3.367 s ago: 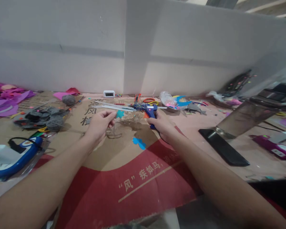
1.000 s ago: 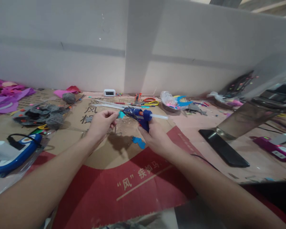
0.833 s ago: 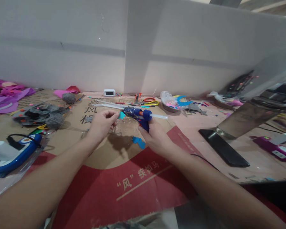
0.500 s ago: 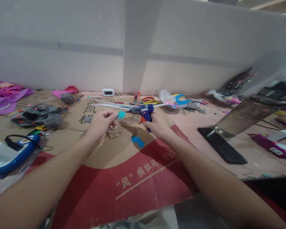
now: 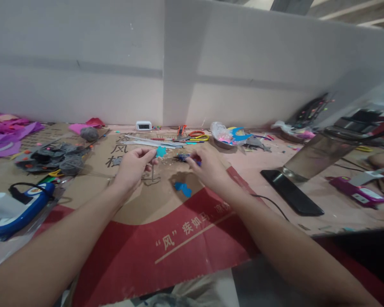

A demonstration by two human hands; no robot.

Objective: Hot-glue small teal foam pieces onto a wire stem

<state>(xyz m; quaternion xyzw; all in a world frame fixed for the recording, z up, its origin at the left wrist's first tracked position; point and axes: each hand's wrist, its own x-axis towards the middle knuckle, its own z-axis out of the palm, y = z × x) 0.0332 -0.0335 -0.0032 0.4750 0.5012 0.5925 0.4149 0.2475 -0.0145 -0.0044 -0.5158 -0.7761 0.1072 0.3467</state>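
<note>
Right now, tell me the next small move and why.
Probably bring the right hand across to steady the flat teal scalloped cut-out: the left hand pinches it at one edge, leaving the side toward the right hand unsupported. Whether that hand grips the blue glue gun is unclear.

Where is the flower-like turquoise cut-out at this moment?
In the head view, the turquoise cut-out is slightly left of centre, held at the fingertips of the left hand, over the cardboard.
</note>
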